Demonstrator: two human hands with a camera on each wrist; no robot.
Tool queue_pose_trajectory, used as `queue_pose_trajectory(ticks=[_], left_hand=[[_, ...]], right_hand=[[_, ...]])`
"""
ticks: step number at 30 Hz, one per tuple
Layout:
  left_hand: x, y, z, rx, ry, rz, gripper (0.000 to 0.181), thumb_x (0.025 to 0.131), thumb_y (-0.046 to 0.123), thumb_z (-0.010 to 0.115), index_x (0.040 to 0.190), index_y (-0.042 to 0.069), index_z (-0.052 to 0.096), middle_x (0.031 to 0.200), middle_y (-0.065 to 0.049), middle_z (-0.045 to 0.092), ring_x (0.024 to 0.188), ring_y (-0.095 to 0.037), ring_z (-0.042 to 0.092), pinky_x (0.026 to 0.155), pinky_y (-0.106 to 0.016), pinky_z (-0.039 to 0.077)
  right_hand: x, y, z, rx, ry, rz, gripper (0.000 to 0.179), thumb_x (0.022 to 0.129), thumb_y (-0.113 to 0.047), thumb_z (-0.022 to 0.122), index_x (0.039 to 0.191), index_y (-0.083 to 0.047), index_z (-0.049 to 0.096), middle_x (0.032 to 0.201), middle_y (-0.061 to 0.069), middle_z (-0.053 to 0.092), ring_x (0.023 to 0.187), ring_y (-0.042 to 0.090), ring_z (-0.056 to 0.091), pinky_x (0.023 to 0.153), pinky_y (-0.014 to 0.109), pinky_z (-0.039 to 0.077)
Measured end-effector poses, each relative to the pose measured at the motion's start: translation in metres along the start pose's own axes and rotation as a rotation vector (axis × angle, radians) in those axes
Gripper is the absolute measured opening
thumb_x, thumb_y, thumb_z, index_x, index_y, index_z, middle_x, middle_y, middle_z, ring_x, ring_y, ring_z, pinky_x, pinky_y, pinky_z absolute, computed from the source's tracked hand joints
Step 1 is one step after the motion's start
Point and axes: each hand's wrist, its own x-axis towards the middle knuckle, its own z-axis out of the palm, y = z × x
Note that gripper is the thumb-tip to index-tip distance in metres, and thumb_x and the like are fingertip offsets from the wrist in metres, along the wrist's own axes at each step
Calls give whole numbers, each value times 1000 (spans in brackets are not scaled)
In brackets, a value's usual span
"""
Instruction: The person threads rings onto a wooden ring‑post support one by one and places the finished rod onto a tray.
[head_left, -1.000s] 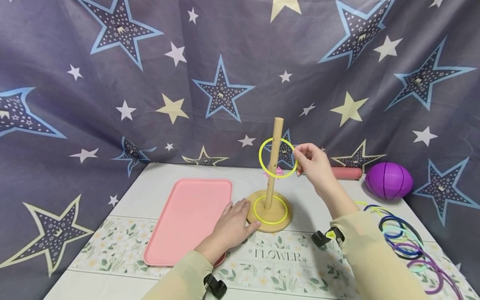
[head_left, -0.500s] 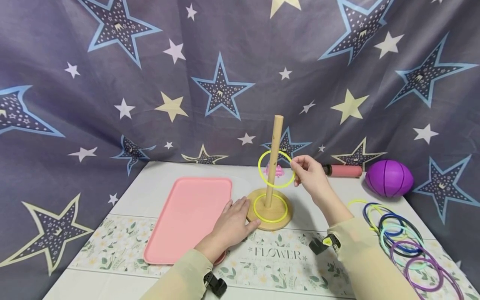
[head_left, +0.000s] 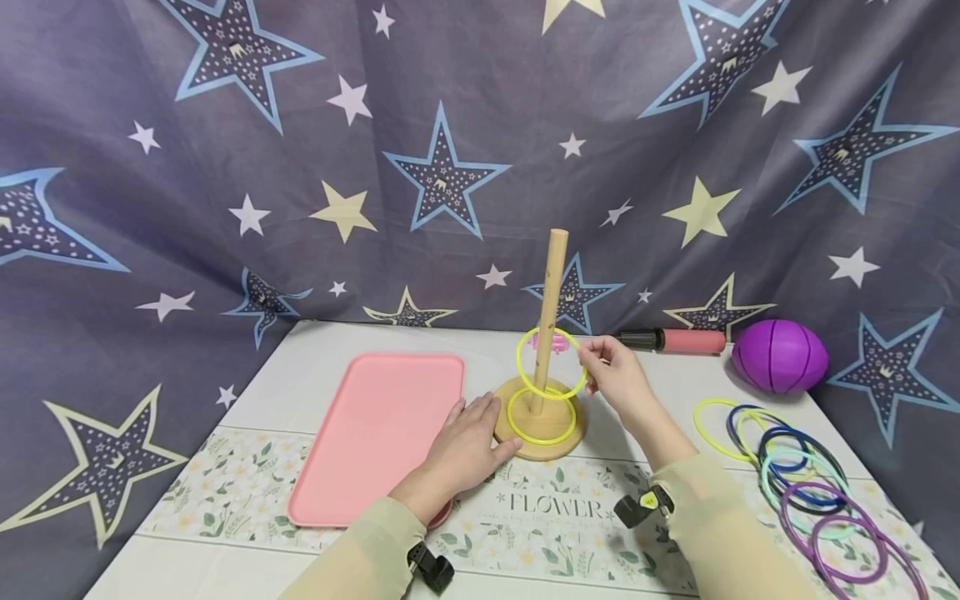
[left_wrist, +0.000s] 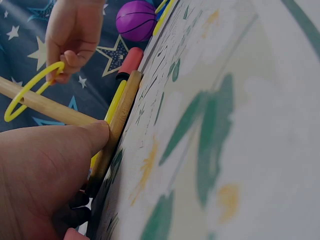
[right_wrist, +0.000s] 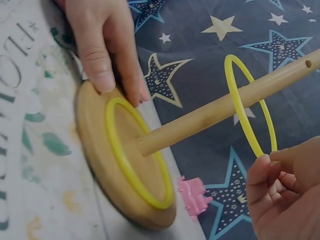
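A dark cloth curtain (head_left: 442,67) with stars is hanging behind a white, floral-banded table (head_left: 420,340). At left, a pink rectangular tray (head_left: 378,442) is lying flat. The left hand (head_left: 465,437) is resting, fingers extended, at the left edge of a round-based wooden post stand (head_left: 550,304). The right hand (head_left: 618,379) is pinching a thin yellow plastic ring (right_wrist: 241,112) around the post, above a second yellow ring (head_left: 542,442) lying on the base. Coloured hoops (head_left: 813,484) are overlapping at near right.
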Motion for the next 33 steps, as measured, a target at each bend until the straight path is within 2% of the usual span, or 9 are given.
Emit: queue_pose_trajectory(ticks=[13, 20, 33], left_hand=[[1, -1, 1, -7, -9, -5, 85, 111, 56, 60, 166, -6, 42, 173, -23, 40, 163, -36, 34, 137, -53, 15], [0, 1, -1, 12, -9, -11, 85, 111, 57, 59, 166, -5, 42, 173, -22, 41, 163, -35, 35, 137, -53, 15], [-1, 4, -3, 9, -7, -18, 85, 111, 57, 60, 166, -5, 42, 172, -22, 41, 163, -35, 35, 137, -54, 15]], right_hand=[[-6, 25, 6, -51, -33, 48, 18, 114, -8, 61, 122, 8, 62, 94, 8, 59, 62, 12, 55, 54, 25, 56], [-7, 38, 7, -148, -37, 90, 15, 114, -9, 60, 120, 5, 63, 96, 10, 60, 66, 15, 57, 56, 28, 57], [-9, 51, 12, -208, -67, 127, 13, 113, -10, 61, 113, 3, 65, 85, 9, 59, 61, 13, 56, 52, 23, 51]])
